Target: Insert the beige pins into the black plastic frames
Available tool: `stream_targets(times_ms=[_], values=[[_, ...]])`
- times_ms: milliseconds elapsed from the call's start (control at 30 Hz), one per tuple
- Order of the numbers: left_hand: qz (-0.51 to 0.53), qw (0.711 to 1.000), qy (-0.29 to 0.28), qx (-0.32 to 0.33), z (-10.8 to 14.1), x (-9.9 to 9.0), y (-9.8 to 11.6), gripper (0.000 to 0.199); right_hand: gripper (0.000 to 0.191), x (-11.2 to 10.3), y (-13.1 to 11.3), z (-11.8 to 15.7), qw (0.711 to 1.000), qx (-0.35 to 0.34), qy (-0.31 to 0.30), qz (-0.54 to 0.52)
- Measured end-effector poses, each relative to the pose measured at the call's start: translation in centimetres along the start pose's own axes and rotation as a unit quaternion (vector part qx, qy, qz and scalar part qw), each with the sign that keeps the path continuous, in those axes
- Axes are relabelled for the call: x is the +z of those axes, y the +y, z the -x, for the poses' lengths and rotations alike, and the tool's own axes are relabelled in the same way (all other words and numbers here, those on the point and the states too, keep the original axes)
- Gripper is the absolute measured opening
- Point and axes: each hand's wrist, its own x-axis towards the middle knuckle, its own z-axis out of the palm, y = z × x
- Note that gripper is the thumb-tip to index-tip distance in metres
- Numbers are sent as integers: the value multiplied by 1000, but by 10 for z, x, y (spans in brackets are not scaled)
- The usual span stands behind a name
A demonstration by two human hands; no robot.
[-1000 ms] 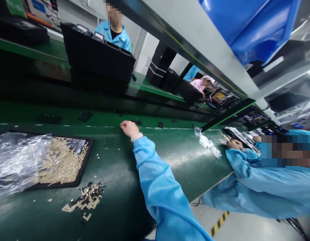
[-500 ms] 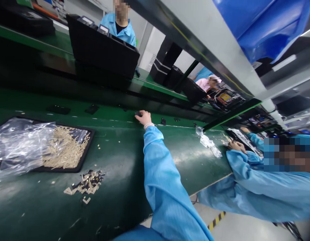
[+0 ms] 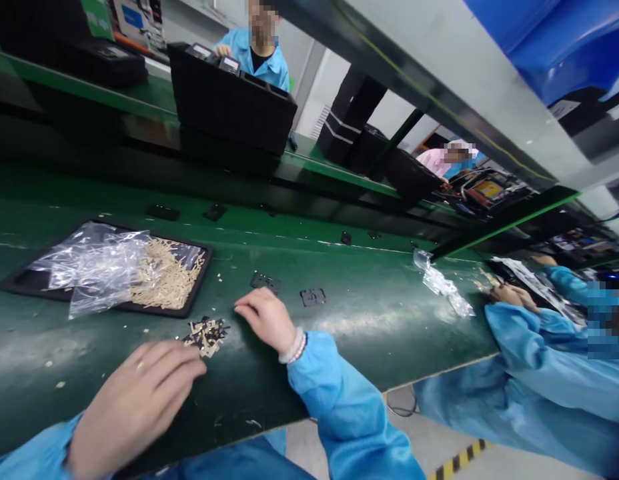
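Note:
My left hand (image 3: pixel 144 390) is at the lower left, palm down, fingers stretched out; the fingertips reach the near edge of a small pile of black and beige pieces (image 3: pixel 208 335). I cannot tell if they touch it. My right hand (image 3: pixel 269 320) hovers over the green bench to the right of that pile. Its fingers are loosely extended, and I see nothing in them. Just beyond it lies a flat black plate with cutouts (image 3: pixel 265 281), partly behind the hand. A second such plate (image 3: pixel 313 297) lies flat to its right.
A black tray (image 3: pixel 202 283) with beige strips (image 3: pixel 164 277) and clear plastic bags (image 3: pixel 99 263) stands at left. Small black parts (image 3: pixel 215 212) line the bench's back. At right are crumpled plastic (image 3: pixel 447 287) and a co-worker's hands (image 3: pixel 512 293). A metal beam crosses above.
My right hand has come back from the far side of the bench towards me. Two black plates now lie mid-bench. My left hand has entered at the lower left. The view has shifted.

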Motion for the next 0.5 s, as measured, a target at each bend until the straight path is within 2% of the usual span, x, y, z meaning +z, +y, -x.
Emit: stream_targets(times_ms=[67, 133, 233, 367, 433, 500], values=[[-43, 998, -25, 41, -12, 12, -12, 25, 10, 16, -17, 1, 1000, -6, -12, -27], [-85, 995, -33, 50, -17, 23, -20, 33, 7, 26, -28, -3, 996, 14, -19, -81], [-93, 994, -34, 51, -15, 33, -26, 36, 19, 30, -32, -10, 983, 57, -22, -176], [-90, 995, -23, 48, -9, 32, -29, 40, 27, 23, -24, -3, 957, 93, 0, -276], [-71, 997, 4, 27, -10, 26, -24, 39, 29, 21, -25, 7, 931, 121, 21, -343], [-5, 999, 44, -18, -14, 20, -12, 32, 39, 24, -33, 19, 898, 152, 47, -410]])
